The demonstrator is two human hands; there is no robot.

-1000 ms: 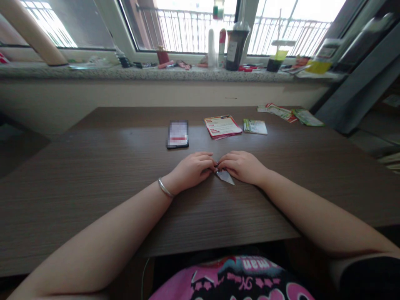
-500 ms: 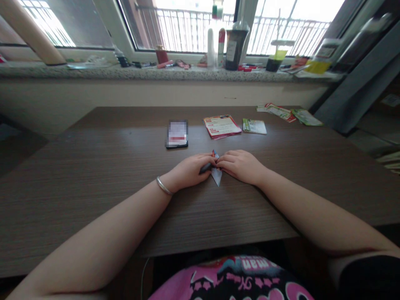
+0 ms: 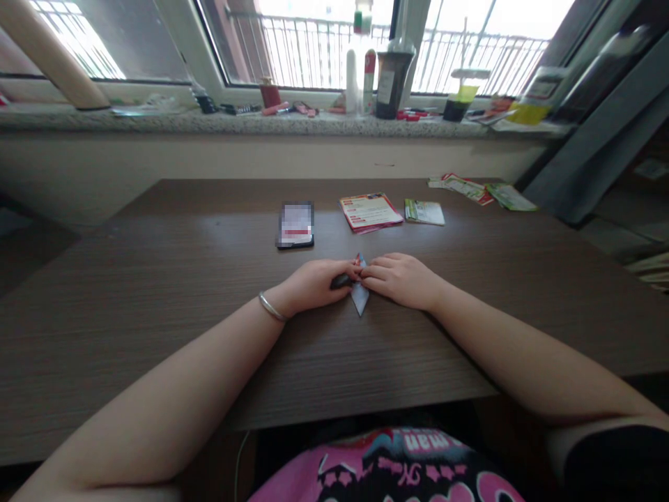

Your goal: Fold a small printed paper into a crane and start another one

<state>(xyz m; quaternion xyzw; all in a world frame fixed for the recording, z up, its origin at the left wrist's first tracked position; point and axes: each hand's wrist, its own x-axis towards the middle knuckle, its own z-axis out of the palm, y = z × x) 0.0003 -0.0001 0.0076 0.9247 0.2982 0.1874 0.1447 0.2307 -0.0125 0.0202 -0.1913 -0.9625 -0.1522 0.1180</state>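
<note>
A small piece of folded paper (image 3: 360, 298) lies on the table between my two hands, its pale pointed end toward me and a red and blue bit showing at its far end. My left hand (image 3: 318, 282), with a silver bangle at the wrist, is closed on the paper's left side with thumb and fingertips. From the right, my right hand (image 3: 400, 277) pinches it, fingers held together and tips almost meeting the left ones. The middle of the paper is hidden under the fingertips.
Beyond my left hand a phone (image 3: 295, 224) lies on the brown table (image 3: 157, 293). A stack of printed sheets (image 3: 371, 212), a smaller stack (image 3: 424, 212) and loose leaflets (image 3: 467, 188) lie toward the back. Bottles and cups line the stone windowsill (image 3: 230, 125).
The paper and my hands have shifted very slightly toward me and to the left. Slightly more of the paper's pale point shows below my fingers. Both hands keep their hold.
</note>
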